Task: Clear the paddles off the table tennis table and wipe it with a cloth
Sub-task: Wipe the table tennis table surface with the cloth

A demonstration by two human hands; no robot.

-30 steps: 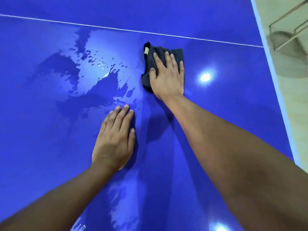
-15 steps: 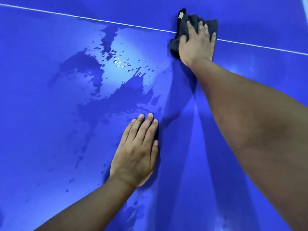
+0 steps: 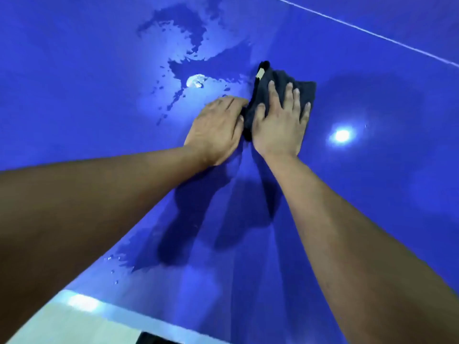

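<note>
My right hand (image 3: 280, 125) presses the dark cloth (image 3: 303, 90) flat, fingers straight, mid-counter (image 3: 74, 108). My left hand (image 3: 216, 127) lies open beside it, touching its edge. Wet streaks (image 3: 188, 53) far left, lamp glare (image 3: 342, 135) right.

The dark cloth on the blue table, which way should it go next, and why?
Probably slide the dark folded cloth left and away, into the wet streaks on the glossy blue table. The right hand presses it flat, and that water lies beyond the left hand.
</note>
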